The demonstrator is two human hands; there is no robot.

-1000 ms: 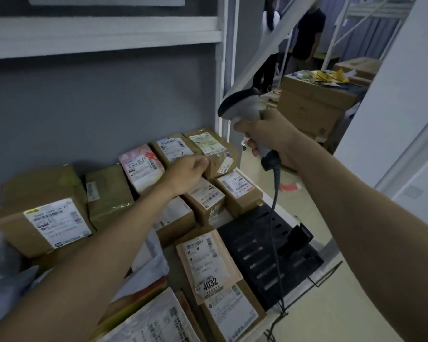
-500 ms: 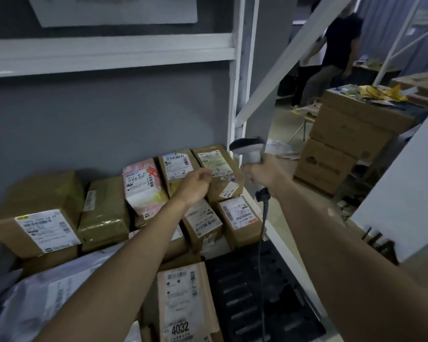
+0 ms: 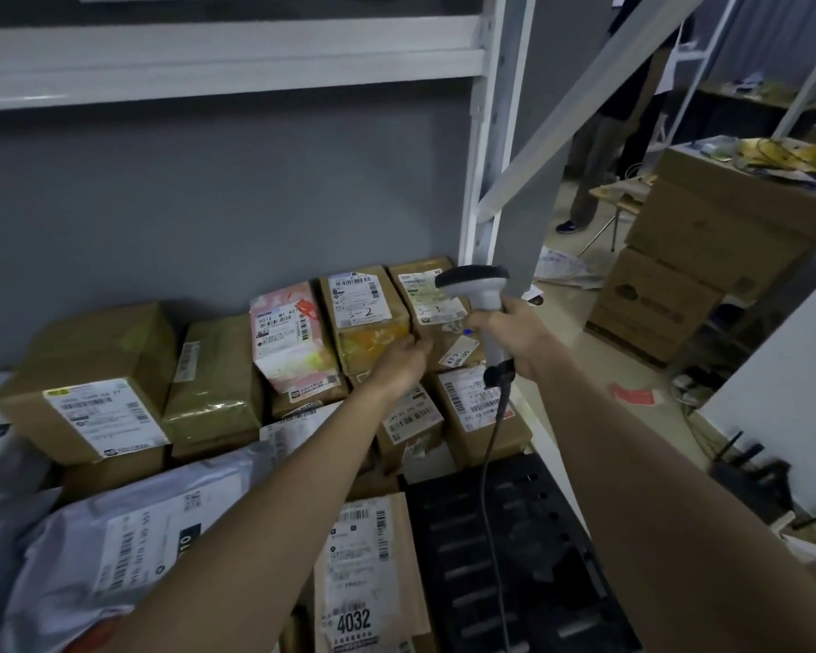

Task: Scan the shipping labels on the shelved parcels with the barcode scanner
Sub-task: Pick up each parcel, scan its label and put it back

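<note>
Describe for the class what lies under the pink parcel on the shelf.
The pink parcel rests on a brown box whose label strip shows at its front edge. The rest of that box is covered by the pink parcel and the left forearm, so nothing more can be told.

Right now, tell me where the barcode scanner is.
In the head view, right of centre: the right hand grips the barcode scanner upright in front of the box marked 5-3, beside the white shelf post.
</note>
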